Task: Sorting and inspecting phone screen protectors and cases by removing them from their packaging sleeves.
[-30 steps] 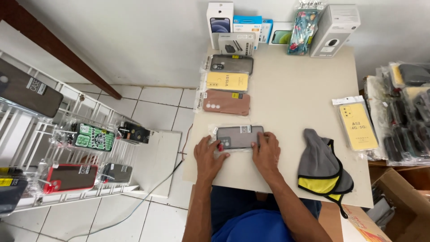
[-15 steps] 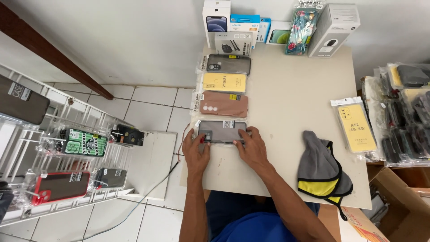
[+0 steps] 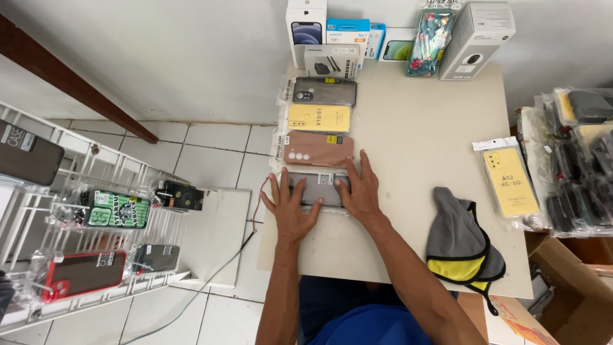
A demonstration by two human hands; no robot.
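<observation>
A packaged grey phone case [image 3: 319, 187] lies flat near the left edge of the beige table [image 3: 415, 140]. My left hand [image 3: 292, 207] rests on its left end with fingers spread. My right hand [image 3: 361, 188] presses flat on its right end. The case sits at the near end of a column of packaged cases: a brown one [image 3: 318, 149] just beyond it, a yellow one [image 3: 318, 118], then a dark grey one [image 3: 324, 92]. Much of the grey case is hidden under my hands.
Boxes [image 3: 306, 25] stand along the wall at the back. A yellow packaged case [image 3: 509, 176] and a grey-and-yellow cloth [image 3: 456, 239] lie at the right. A heap of cases [image 3: 578, 160] fills the far right. A white wire rack [image 3: 83, 223] with cases stands at the left.
Both hands slid the grey case away from me and to the left, up to the brown case at the end of the column.
</observation>
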